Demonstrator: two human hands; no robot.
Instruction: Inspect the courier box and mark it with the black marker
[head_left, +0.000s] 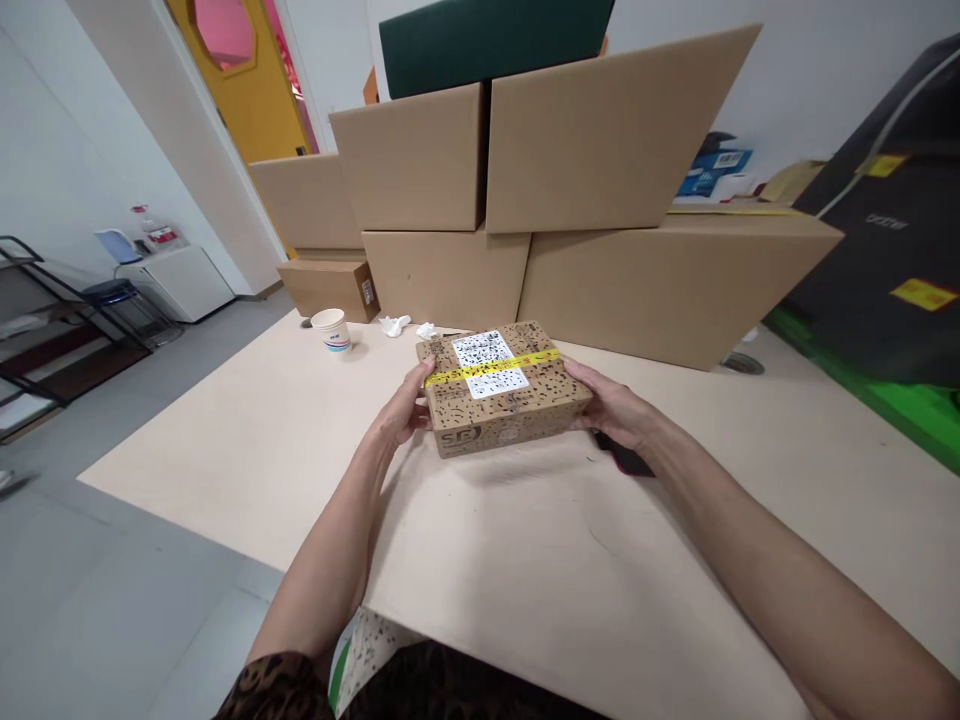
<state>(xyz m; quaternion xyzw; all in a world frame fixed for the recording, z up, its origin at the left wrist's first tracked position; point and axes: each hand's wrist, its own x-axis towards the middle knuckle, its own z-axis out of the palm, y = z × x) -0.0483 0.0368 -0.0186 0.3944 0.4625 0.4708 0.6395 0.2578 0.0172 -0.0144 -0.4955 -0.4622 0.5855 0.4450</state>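
Between my two hands is a flat brown cardboard box (540, 385) with dark speckles, a white label (486, 362) and a strip of yellow tape (536, 361) across its top. My left hand (405, 405) grips the box's left side, thumb near the end of the tape. At the opposite side my right hand (611, 400) holds on, thumb at the top edge and fingers partly hidden underneath. The box is slightly tilted toward me, just above or on the table; I cannot tell which. Beneath my right wrist lies a dark flat object (630, 462), partly covered.
Large cardboard boxes (585, 150) are stacked along the table's (225, 440) back, topped by a dark green box (495, 45). A paper cup (332, 330) and crumpled tissues (394, 325) stand left of the held box. A black bulky object (885, 260) is at right.
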